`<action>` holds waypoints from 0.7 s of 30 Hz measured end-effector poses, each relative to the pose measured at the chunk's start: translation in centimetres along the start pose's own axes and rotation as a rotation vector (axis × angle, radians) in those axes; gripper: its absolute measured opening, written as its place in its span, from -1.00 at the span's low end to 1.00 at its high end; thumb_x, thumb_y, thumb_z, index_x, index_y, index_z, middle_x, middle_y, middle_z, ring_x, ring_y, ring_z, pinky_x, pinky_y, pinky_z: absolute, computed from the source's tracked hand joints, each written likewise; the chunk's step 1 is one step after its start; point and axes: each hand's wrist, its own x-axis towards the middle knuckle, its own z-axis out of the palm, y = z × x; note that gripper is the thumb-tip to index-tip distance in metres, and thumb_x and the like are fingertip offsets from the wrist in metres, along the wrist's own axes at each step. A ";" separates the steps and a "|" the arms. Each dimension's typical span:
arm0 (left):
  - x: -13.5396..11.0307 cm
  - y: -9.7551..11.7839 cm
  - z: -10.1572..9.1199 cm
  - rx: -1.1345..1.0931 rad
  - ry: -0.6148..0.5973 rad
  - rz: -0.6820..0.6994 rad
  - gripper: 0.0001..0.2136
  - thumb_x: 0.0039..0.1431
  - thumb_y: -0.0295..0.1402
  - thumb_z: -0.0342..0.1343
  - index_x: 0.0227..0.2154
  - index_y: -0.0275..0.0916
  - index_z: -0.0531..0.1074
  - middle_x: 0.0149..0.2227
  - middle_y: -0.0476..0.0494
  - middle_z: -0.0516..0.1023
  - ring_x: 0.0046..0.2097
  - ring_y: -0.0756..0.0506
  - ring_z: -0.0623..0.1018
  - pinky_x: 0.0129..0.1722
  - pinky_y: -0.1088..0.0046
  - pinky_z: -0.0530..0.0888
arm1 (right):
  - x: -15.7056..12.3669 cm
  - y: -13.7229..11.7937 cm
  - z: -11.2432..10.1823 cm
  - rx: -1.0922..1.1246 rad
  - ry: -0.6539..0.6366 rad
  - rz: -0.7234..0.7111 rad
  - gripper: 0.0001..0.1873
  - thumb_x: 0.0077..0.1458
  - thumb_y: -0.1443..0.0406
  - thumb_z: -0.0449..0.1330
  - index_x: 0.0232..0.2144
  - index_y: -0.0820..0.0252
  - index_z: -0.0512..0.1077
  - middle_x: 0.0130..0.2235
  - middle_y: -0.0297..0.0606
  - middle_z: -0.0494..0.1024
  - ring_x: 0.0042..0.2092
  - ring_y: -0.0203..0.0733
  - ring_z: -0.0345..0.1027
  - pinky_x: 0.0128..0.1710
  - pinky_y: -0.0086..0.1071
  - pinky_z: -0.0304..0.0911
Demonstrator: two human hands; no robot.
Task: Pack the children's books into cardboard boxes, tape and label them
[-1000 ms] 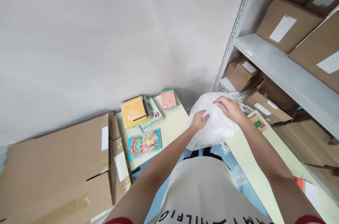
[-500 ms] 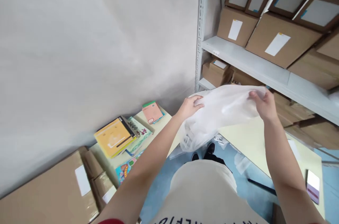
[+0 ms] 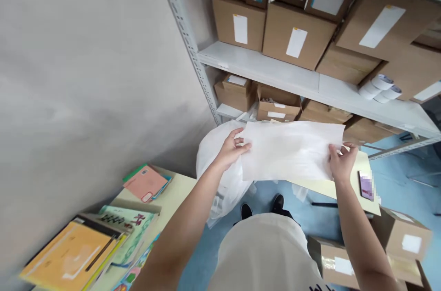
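A thin white rectangular sheet [image 3: 289, 151], perhaps plastic or foam, is stretched flat between my two hands. My left hand [image 3: 230, 152] is closed on its left edge, with the thumb in front. At the other end, my right hand [image 3: 341, 162] pinches the right edge between thumb and fingers. Behind and below my left hand bulges a larger white plastic bag [image 3: 210, 153], with crumpled translucent material at its bottom. Whether the sheet is one layer or a flat bag I cannot tell.
Books and notebooks, a yellow one [image 3: 72, 254] and a pink one [image 3: 145, 184] among them, lie on the left tabletop. A shelf rack [image 3: 262, 62] with cardboard boxes stands ahead. A phone [image 3: 366, 185] lies on the right table; boxes [image 3: 406, 231] sit on the floor.
The crumpled white material between my hands is now a flat, taut sheet, and the larger bag hangs at the left. My view has turned right, showing more of the rack.
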 end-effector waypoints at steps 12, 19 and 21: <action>5.4 -10.4 8.7 0.408 -0.010 0.040 -0.48 -0.04 -0.28 0.22 0.02 -0.16 0.27 -0.03 -0.14 0.55 -0.57 0.09 0.51 -0.45 0.48 0.47 | -3.4 16.6 -5.8 -0.398 -0.086 0.053 -0.82 0.18 0.12 0.00 -0.38 0.06 0.22 -0.31 -0.19 0.51 -0.49 -0.21 0.33 -0.41 -0.27 0.33; 8.1 -15.1 11.7 0.668 -0.114 -0.012 -0.85 0.02 -0.22 0.13 -0.40 -0.18 0.44 -0.20 -0.15 0.64 -0.39 -0.05 0.60 -0.26 0.36 0.57 | -1.6 24.0 -5.9 -0.467 -0.420 0.093 -0.73 0.16 0.35 -0.03 -0.21 0.16 0.45 -0.17 -0.07 0.51 -0.32 -0.13 0.45 -0.20 -0.18 0.44; 8.8 -15.9 12.6 0.718 -0.110 -0.043 -0.89 0.01 -0.27 0.13 -0.43 -0.16 0.48 -0.26 -0.15 0.65 -0.29 -0.12 0.62 -0.15 0.29 0.58 | -1.1 25.9 -5.4 -0.478 -0.477 0.131 -0.71 0.14 0.35 0.01 -0.15 0.17 0.46 -0.12 -0.07 0.49 -0.38 -0.17 0.43 -0.18 -0.16 0.44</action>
